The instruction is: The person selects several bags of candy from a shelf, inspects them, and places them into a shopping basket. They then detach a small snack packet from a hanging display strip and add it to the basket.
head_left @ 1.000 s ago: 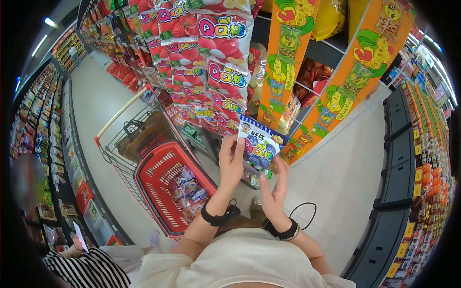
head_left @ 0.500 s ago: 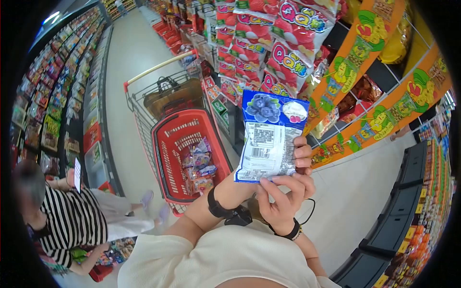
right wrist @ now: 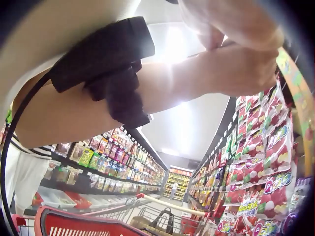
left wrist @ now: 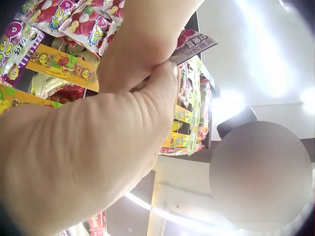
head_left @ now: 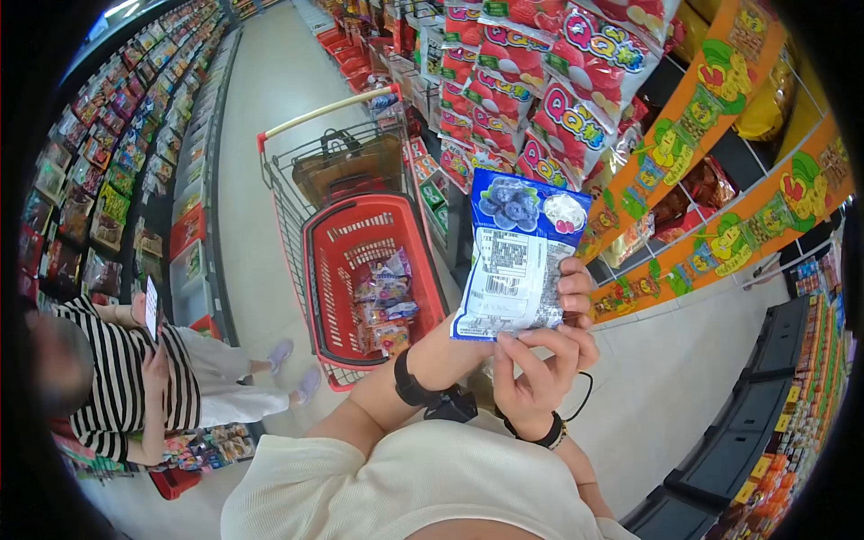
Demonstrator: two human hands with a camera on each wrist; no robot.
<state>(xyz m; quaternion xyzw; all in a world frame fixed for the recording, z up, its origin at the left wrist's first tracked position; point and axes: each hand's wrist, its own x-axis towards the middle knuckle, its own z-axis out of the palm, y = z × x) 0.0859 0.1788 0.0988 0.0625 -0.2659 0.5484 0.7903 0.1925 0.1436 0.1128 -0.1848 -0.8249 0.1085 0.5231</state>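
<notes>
A blue and white bag of gummy candy (head_left: pixel 517 270) is held up in front of the chest, its printed back with blueberries and a barcode facing me. My left hand (head_left: pixel 574 290) reaches behind the bag and curls its fingers round the right edge; its palm is hidden by the bag. At the bottom edge, my right hand (head_left: pixel 544 364) pinches the bag near the lower right with thumb and forefinger. A corner of the bag (left wrist: pixel 194 46) shows past the hands in the left wrist view.
A shopping cart (head_left: pixel 297 144) with a red basket (head_left: pixel 328 297) stands left of me, several candy packs (head_left: pixel 387 301) inside. Hanging red candy bags (head_left: pixel 576 117) and an orange display strip (head_left: pixel 711 225) are ahead. A person in stripes (head_left: pixel 135 369) holds a phone at left. Dark cabinets (head_left: pixel 720 450) line the right.
The candy bag has been flipped from front to back and raised closer, with the left hand now behind it. My view has swung, bringing the cart and striped person further into it.
</notes>
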